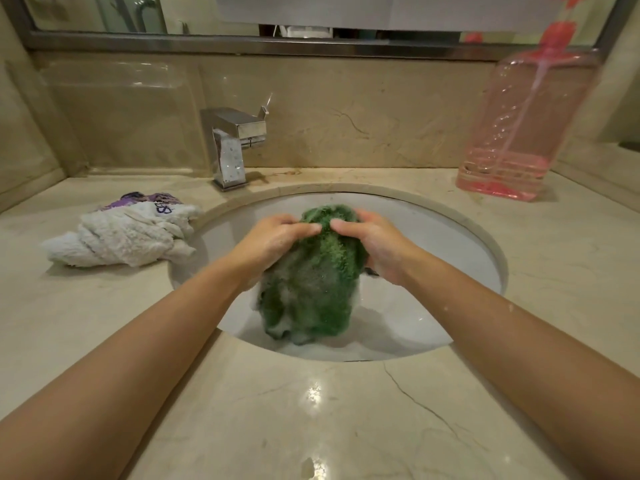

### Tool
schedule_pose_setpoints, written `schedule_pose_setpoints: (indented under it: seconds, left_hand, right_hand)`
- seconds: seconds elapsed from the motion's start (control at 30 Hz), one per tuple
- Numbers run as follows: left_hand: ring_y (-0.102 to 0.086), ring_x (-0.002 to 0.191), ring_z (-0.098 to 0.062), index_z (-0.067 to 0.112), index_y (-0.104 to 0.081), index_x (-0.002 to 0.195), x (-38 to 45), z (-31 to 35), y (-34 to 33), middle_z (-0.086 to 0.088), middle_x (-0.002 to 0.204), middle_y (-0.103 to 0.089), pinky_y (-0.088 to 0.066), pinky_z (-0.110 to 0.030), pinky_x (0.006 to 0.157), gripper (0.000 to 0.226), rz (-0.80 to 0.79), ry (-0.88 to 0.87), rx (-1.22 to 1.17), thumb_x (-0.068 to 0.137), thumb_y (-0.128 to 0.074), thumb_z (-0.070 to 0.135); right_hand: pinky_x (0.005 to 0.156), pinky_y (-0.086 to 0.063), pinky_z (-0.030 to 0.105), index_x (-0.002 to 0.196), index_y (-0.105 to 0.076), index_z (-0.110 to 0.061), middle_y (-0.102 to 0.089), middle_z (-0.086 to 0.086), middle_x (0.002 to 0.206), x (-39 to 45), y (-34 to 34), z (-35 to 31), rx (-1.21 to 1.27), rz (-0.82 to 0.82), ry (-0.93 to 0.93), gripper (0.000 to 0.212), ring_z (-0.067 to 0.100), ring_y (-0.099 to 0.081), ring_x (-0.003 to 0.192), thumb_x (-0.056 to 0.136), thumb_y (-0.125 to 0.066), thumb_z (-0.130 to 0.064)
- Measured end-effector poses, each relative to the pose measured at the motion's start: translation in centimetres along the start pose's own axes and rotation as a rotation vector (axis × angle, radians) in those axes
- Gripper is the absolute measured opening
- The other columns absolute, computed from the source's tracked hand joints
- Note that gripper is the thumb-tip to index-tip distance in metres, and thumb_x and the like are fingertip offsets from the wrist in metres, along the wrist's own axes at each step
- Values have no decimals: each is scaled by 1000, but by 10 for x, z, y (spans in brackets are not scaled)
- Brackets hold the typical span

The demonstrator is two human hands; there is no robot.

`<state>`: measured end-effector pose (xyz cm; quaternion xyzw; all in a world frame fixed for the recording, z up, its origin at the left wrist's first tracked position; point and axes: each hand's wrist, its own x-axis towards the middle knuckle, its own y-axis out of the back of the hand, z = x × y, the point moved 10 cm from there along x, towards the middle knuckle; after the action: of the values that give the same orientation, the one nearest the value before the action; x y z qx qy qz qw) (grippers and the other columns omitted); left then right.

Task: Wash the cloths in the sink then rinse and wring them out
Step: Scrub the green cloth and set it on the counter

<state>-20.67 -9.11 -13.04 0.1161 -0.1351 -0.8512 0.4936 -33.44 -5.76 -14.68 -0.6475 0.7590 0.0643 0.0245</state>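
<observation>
A green terry cloth (311, 275), wet and foamy, hangs bunched over the white oval sink (433, 237). My left hand (273, 242) grips its upper left side and my right hand (372, 245) grips its upper right side, thumbs meeting on top. The cloth's lower end reaches the soapy water at the near side of the basin. A twisted white cloth (121, 239) lies on the counter left of the sink, with a purple patterned cloth (145, 199) partly under it.
A square chrome tap (233, 147) stands behind the sink, no water running from it. A tall pink pump bottle (519, 129) stands at the back right on the beige marble counter (311, 410). A mirror runs along the wall above.
</observation>
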Motion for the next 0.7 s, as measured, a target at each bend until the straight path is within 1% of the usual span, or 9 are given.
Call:
schedule_pose_setpoints:
  seconds: [0.07, 0.1, 0.2, 0.27, 0.33, 0.43, 0.53, 0.63, 0.7]
  left_hand:
    - [-72, 86, -23, 12, -66, 105, -2, -15, -9, -5, 96, -74, -56, -32, 79, 53, -126, 123, 116, 70, -75, 50]
    - [-71, 86, -22, 12, -65, 106, -5, -23, -15, -4, 97, -74, -55, -31, 79, 60, -203, 177, 198, 63, -77, 53]
    - [-64, 98, -19, 13, -57, 107, -13, -38, -27, -1, 104, -67, -50, -28, 90, 62, -344, 260, 378, 63, -78, 51]
    - [-61, 104, -19, 13, -56, 109, -12, -36, -30, -1, 109, -65, -46, -28, 97, 62, -356, 225, 338, 63, -75, 50]
    - [-63, 103, -18, 13, -59, 109, -10, -26, -31, -2, 108, -68, -48, -26, 95, 59, -337, 152, 247, 64, -72, 49]
    - [-67, 96, -20, 18, -62, 107, -7, -11, -24, -2, 103, -70, -52, -28, 86, 57, -226, 64, 171, 64, -67, 56]
    - [-69, 90, -20, 23, -62, 100, -5, -3, -20, -1, 97, -71, -54, -31, 80, 45, -149, 34, 67, 77, -57, 61]
    - [-67, 86, -20, 23, -63, 92, -5, -8, -9, -3, 91, -70, -50, -31, 77, 30, -27, 105, -57, 94, -50, 50]
    - [-63, 91, -24, 20, -63, 95, -4, -14, -6, -7, 94, -70, -47, -36, 86, 34, 19, 143, -124, 96, -46, 49]
  right_hand:
    - [62, -48, 29, 94, -57, -23, -64, 6, 102, -1, 15, -8, 15, 131, 68, 16, 19, -62, 86, 94, -55, -7]
    - [60, -50, 30, 91, -57, -24, -63, 7, 104, -2, 20, -11, 47, 160, 89, 23, 21, -62, 86, 93, -53, -1]
    - [72, -55, 37, 88, -63, -23, -62, 8, 108, -5, 24, -19, 134, 183, 135, 36, 27, -61, 96, 88, -48, 10]
    - [73, -52, 36, 85, -64, -22, -62, 7, 103, -7, 30, -22, 160, 232, 147, 37, 26, -58, 95, 85, -46, 11]
    - [77, -50, 37, 84, -64, -21, -60, 9, 102, -7, 40, -21, 209, 284, 143, 32, 28, -56, 97, 80, -46, 6]
    - [93, -47, 44, 88, -62, -20, -60, 13, 104, -7, 45, -19, 289, 253, 119, 12, 33, -57, 107, 81, -52, -16]
    - [93, -48, 39, 106, -64, -16, -66, 11, 102, -3, 42, -16, 346, 179, 85, 21, 28, -61, 101, 91, -56, -28]
    - [81, -52, 30, 118, -65, -20, -65, 9, 114, -1, 32, -27, 208, 115, 202, 28, 28, -60, 108, 91, -58, -17]
    - [85, -52, 35, 118, -63, -24, -65, 11, 116, -3, 20, -29, 165, 13, 229, 40, 30, -60, 110, 82, -59, -7]
